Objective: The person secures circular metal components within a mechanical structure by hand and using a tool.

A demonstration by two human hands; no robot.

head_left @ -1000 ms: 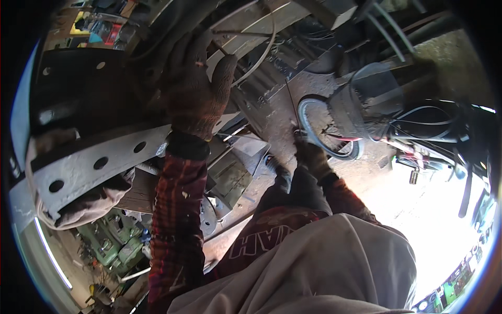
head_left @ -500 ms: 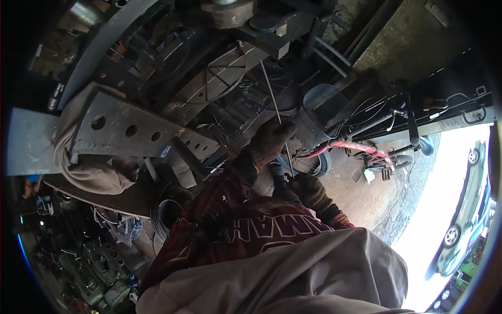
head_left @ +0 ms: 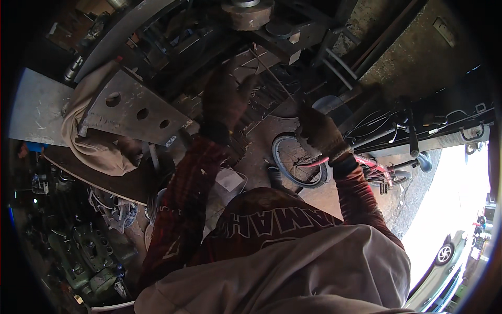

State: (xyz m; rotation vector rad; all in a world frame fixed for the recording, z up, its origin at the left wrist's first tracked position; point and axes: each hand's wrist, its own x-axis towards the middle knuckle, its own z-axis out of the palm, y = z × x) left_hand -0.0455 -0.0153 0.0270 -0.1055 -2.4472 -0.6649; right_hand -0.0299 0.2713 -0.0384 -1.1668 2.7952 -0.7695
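Observation:
A thin metal rod (head_left: 274, 73) slants away from me toward the bench. Its near end meets the fingers of my right hand (head_left: 320, 130), which wears a dark work glove and is closed around that end. My left hand (head_left: 226, 102), gloved too, is raised left of the rod, apart from it. Its thumb stands away from the fingers and I see nothing in it; its fingertips blur into the dark background.
A steel plate with round holes (head_left: 130, 104) and a beige cloth (head_left: 78, 125) lie at the left. A bicycle wheel (head_left: 300, 162) and red bicycle frame (head_left: 368, 165) are at the right. Greenish machine parts (head_left: 86, 251) sit lower left. A round metal block (head_left: 251, 15) stands ahead.
My left hand has come off the rod and moved left and away from me. The right hand has moved forward and right, carrying the rod's near end. The view has shifted slightly.

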